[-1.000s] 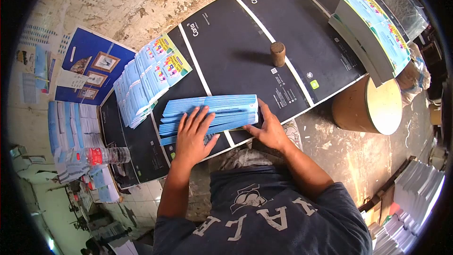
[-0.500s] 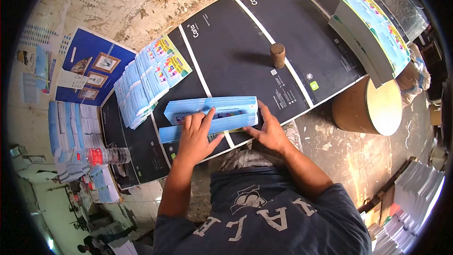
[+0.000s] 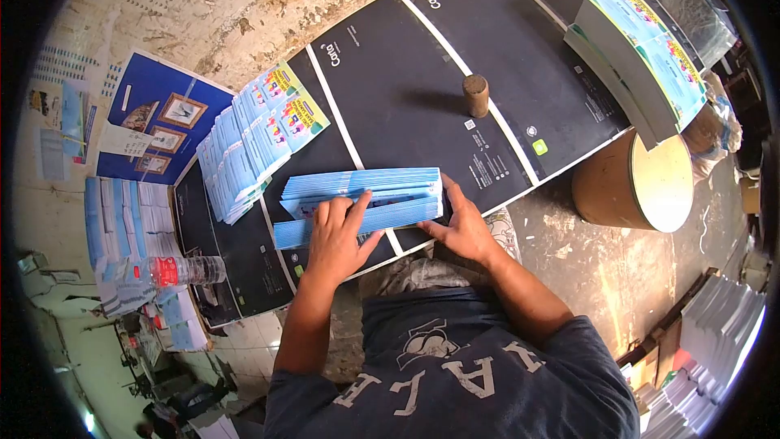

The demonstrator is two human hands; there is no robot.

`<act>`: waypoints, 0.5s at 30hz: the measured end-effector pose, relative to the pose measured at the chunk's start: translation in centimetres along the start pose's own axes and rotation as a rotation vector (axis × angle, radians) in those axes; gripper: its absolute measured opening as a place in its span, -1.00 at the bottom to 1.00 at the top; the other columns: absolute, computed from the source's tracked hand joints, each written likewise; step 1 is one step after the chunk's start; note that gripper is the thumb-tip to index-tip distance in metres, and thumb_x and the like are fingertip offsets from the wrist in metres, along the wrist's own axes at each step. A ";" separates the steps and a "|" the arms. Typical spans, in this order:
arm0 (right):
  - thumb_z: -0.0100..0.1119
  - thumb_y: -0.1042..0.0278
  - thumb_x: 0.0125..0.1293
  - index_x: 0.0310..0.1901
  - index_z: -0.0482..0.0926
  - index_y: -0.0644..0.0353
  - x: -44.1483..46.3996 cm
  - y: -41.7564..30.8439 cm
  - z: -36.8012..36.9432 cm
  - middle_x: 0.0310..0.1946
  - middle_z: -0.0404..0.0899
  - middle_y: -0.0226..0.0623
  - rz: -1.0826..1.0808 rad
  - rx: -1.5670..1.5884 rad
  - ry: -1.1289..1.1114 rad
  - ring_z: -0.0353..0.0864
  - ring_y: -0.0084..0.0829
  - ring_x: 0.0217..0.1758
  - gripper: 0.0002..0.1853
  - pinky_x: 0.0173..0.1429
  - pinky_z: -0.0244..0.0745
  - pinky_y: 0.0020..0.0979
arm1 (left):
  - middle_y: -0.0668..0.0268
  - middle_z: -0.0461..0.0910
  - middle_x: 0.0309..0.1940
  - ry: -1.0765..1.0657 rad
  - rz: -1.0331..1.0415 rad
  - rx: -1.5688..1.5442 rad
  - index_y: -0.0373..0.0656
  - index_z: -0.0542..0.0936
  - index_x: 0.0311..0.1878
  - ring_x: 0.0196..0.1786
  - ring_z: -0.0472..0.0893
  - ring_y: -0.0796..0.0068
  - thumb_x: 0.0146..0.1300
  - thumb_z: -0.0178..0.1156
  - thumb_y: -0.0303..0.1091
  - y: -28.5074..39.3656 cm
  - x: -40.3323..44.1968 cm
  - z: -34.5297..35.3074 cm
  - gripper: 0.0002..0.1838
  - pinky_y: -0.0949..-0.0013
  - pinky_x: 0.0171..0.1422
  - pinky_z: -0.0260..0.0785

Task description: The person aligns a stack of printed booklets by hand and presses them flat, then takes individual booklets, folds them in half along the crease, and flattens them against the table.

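Several folded blue printed sheets lie in two fanned rows near the front edge of the black-covered table. My left hand [image 3: 335, 237] rests on the front row [image 3: 406, 213] with its fingers stretched out and apart; one fingertip reaches the gap toward the back row [image 3: 357, 181]. At the right end of the sheets, my right hand [image 3: 465, 226] closes round their edges, thumb on the near side and fingers at the far side, partly hidden. A printed face shows in the narrow gap between the rows.
A spread pile of printed sheets [image 3: 252, 142] lies at left, beside a blue board [image 3: 154, 118] and a plastic bottle [image 3: 188, 270]. A short wooden cylinder [image 3: 476, 97] stands mid-table. A tall stack of sheets [image 3: 642, 57] sits at right, above a brown drum [image 3: 605, 187].
The right end of the front row has come together, and less of the printed face shows between the rows. Both hands stay in nearly the same place.
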State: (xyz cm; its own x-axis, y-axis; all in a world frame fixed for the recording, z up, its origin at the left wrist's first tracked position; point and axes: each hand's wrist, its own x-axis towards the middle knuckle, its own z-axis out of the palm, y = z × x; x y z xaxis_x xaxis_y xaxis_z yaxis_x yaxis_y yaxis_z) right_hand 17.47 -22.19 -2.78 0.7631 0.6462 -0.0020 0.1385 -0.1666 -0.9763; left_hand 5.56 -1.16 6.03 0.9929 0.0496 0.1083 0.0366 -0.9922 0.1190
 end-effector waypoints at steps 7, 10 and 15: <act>0.48 0.25 0.14 0.51 0.10 0.28 0.0 -0.2 0.0 -0.07 0.61 0.16 0.012 0.000 -0.007 0.63 -0.15 -0.29 -0.02 -0.03 0.53 -0.22 | 0.18 0.45 0.30 -0.024 -0.028 -0.113 -0.17 0.54 0.24 0.23 0.41 0.03 0.05 0.51 -0.25 0.0 0.4 -0.6 -0.35 0.07 0.33 0.28; 0.49 0.32 0.13 0.49 0.11 0.31 0.0 -0.5 -0.2 0.10 0.55 0.17 0.060 0.038 -0.024 0.55 -0.08 0.06 -0.03 0.22 0.43 -0.22 | 0.29 0.49 0.31 0.029 0.007 -0.062 -0.13 0.55 0.23 0.10 0.44 0.13 0.05 0.50 -0.24 0.0 0.4 -0.4 -0.37 0.15 0.29 0.32; 0.49 0.24 0.14 0.51 0.10 0.26 -0.1 0.4 0.2 -0.04 0.61 0.17 0.009 -0.012 -0.002 0.65 -0.11 -0.23 -0.02 0.03 0.53 -0.19 | 0.28 0.49 0.30 0.036 0.010 -0.060 -0.13 0.55 0.22 0.10 0.44 0.13 0.05 0.49 -0.24 0.0 0.1 -0.5 -0.38 0.16 0.29 0.32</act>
State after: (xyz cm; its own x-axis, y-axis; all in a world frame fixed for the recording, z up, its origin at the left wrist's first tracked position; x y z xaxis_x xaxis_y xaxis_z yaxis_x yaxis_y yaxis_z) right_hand 17.35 -22.17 -3.17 0.7631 0.6462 -0.0109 0.1393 -0.1808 -0.9736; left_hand 5.60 -1.11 6.52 0.9883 0.0448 0.1455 0.0186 -0.9841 0.1766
